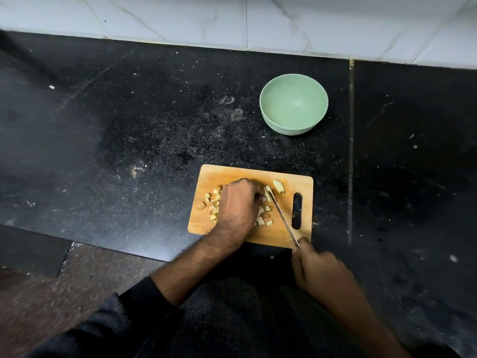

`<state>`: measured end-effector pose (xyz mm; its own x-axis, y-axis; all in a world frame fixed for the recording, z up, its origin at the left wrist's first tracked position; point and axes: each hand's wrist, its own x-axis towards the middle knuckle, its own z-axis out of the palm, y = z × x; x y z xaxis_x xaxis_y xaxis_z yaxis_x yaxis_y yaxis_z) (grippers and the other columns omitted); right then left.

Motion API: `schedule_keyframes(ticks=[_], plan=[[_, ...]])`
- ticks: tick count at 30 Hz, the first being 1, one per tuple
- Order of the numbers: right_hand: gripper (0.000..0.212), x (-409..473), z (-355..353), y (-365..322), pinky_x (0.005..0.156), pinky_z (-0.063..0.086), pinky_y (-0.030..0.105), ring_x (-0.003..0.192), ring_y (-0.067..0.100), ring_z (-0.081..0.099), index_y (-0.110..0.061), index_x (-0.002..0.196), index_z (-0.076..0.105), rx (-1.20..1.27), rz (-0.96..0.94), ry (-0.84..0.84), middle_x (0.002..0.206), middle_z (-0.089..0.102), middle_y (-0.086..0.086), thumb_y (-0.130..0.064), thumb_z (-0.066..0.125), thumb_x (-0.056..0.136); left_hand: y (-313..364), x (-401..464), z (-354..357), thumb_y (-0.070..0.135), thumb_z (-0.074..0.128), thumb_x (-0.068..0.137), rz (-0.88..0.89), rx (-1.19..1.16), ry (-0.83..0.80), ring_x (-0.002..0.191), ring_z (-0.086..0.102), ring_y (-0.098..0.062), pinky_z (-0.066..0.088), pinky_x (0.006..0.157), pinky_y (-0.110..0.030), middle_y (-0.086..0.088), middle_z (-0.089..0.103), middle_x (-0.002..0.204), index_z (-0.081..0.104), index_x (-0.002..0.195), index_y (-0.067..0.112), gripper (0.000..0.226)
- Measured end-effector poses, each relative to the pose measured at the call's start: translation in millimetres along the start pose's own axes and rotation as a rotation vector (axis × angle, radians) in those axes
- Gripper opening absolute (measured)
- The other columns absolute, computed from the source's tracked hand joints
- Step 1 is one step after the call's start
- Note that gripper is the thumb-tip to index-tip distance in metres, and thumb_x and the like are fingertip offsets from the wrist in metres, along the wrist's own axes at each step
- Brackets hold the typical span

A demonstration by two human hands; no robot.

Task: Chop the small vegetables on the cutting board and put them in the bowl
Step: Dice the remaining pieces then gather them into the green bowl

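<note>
The small pale vegetable piece (268, 193) that is being cut lies near the middle of the rectangular light wooden cutting board (232, 174), under the fingertips of the left hand (238, 206). This hand is curled, knuckles up, and presses the piece down. One uncut half, a pale curved piece (279, 186), lies just beside it toward the far edge. Many small pale chopped cubes (212, 205) are spread on both sides of the left hand.

The right hand (318, 270) grips the handle of a thin metal knife (282, 218); its fingers are closed around the handle, which is fully covered. The blade runs diagonally across the board, and its tip rests on the piece.

I judge the pieces to be light, firm and a little slippery on the cut faces, so they may roll or jump from the blade. It seems best to pinch a piece at its sides, close behind the cutting line. The cubes are too small to pick up one by one; scraping them together should be easier.

The round pale green bowl (267, 117) stands well apart on the black speckled stone counter (129, 120) and holds nothing. What kind of vegetable this is I cannot tell. The left fingertips are hidden under the hand, and some cubes too.
</note>
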<state>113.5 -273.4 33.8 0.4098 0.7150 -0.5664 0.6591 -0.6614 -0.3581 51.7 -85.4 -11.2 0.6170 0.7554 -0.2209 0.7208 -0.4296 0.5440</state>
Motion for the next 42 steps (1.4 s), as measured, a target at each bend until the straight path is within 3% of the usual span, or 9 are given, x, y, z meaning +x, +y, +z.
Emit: schedule_keyframes(ticks=[5,10,15,24,27,32,34,37,42], plan=[[0.023,16.7,-3.3,-7.3,0.072,0.055,0.044,0.071,0.017,0.062,-0.026,0.102,0.043,0.034,0.018,0.033,0.076,0.059,0.000,-0.040,0.025,0.105,-0.2,-2.5,-2.0,0.031,0.076,0.086,0.047,-0.004,0.015,0.082,0.068,-0.017,0.056,0.081,-0.034,0.000,0.075,0.093,0.077,0.099,0.019,0.017],[0.035,22.1,-6.5,3.1,0.073,0.056,0.042,0.074,0.014,0.063,-0.023,0.129,0.042,0.029,0.069,0.027,0.079,0.061,-0.002,-0.041,0.023,0.106,-0.9,-1.6,-5.0,0.034,0.079,0.082,0.080,0.059,0.012,0.099,0.062,-0.023,0.052,0.092,-0.042,-0.003,0.064,0.108,0.064,0.125,0.018,0.049],[0.040,17.8,-4.2,11.2,0.073,0.056,0.040,0.071,0.011,0.062,-0.023,0.136,0.040,0.032,0.073,0.037,0.076,0.060,-0.002,-0.041,0.022,0.106,-1.1,-1.5,-12.0,0.022,0.072,0.088,0.081,0.094,0.013,0.104,0.061,-0.024,0.050,0.097,-0.044,-0.003,0.058,0.114,0.063,0.130,0.021,0.043],[0.036,19.7,-10.3,14.9,0.074,0.055,0.037,0.075,0.010,0.062,-0.024,0.131,0.043,0.029,0.014,0.015,0.080,0.059,-0.002,-0.041,0.023,0.106,6.6,2.1,-7.0,0.029,0.069,0.090,0.109,0.071,-0.029,0.105,0.060,-0.021,0.051,0.099,-0.043,0.001,0.053,0.115,0.062,0.130,0.025,0.040],[0.034,22.5,-15.1,17.5,0.074,0.056,0.041,0.075,0.014,0.063,-0.026,0.126,0.044,0.034,0.005,0.041,0.078,0.060,-0.001,-0.042,0.023,0.105,8.6,5.7,-2.7,0.028,0.070,0.089,0.103,0.059,-0.030,0.104,0.060,-0.020,0.052,0.098,-0.042,0.001,0.053,0.112,0.065,0.123,0.023,0.036],[0.033,32.7,-18.3,16.5,0.070,0.056,0.040,0.068,0.011,0.062,-0.026,0.119,0.047,0.041,-0.066,0.072,0.075,0.060,-0.002,-0.044,0.024,0.105,8.9,9.3,3.4,0.031,0.078,0.083,0.097,0.023,-0.027,0.091,0.059,-0.012,0.054,0.090,-0.037,0.008,0.054,0.098,0.070,0.088,0.026,0.010],[0.030,35.7,-17.8,17.8,0.070,0.056,0.042,0.068,0.013,0.062,-0.027,0.115,0.047,0.038,-0.083,0.081,0.075,0.060,-0.001,-0.044,0.025,0.104,5.8,8.6,4.1,0.030,0.079,0.082,0.099,-0.009,-0.014,0.090,0.059,-0.011,0.055,0.088,-0.036,0.009,0.054,0.096,0.072,0.085,0.025,0.010],[0.028,39.5,-17.2,22.2,0.070,0.057,0.042,0.069,0.012,0.062,-0.028,0.115,0.046,0.042,-0.079,0.079,0.076,0.060,-0.001,-0.044,0.026,0.104,-0.1,5.6,1.5,0.038,0.075,0.085,0.114,0.063,0.037,0.099,0.057,-0.014,0.050,0.090,-0.039,0.009,0.057,0.099,0.074,0.094,0.027,0.014],[0.034,39.2,-15.5,25.7,0.066,0.056,0.035,0.065,0.007,0.060,-0.027,0.128,0.046,0.061,-0.084,0.088,0.074,0.060,-0.003,-0.043,0.027,0.105,0.8,1.4,-4.6,0.059,0.063,0.087,0.087,0.174,0.006,0.117,0.042,-0.014,0.030,0.094,-0.038,0.008,0.052,0.118,0.066,0.120,0.031,0.043]])
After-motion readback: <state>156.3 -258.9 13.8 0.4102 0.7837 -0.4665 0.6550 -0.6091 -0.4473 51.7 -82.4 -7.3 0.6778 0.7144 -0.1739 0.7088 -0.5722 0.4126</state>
